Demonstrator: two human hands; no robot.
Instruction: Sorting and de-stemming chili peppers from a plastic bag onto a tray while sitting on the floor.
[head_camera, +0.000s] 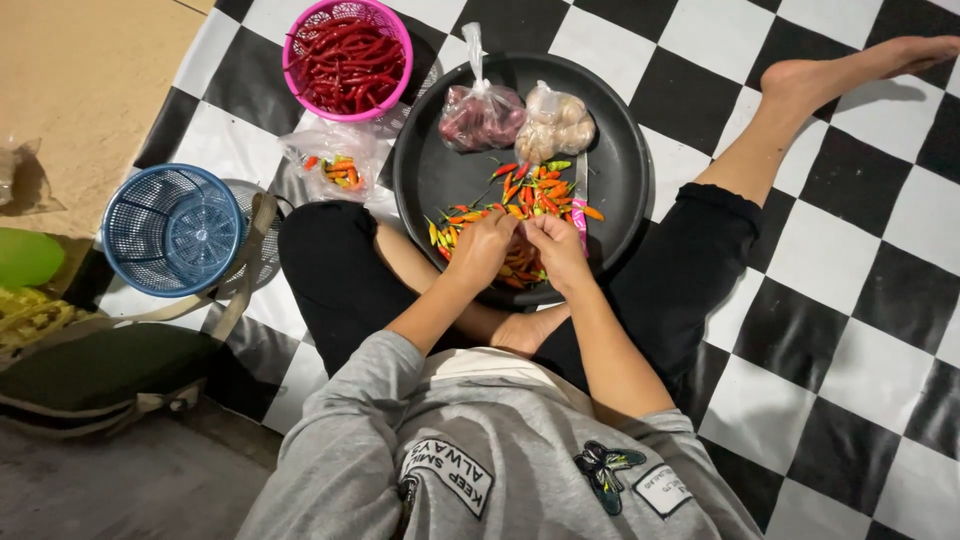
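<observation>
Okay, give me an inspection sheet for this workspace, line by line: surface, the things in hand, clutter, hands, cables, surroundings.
Surface: black and white checkered mat on the floor; round black tray on it.
Things in hand: small orange, red and green chillies piled on the tray.
Clutter: pink basket of long red chillies, empty blue basket, two tied bags on the tray, shallots and garlic, a clear bag with some small chillies.
Hands: left hand and right hand both pinching chillies at the pile; exact grip hidden.
Cables: nothing seen.
Surroundings: dark bag with strap, tan floor.

Small chillies (520, 200) — orange-red, heaped loose.
</observation>
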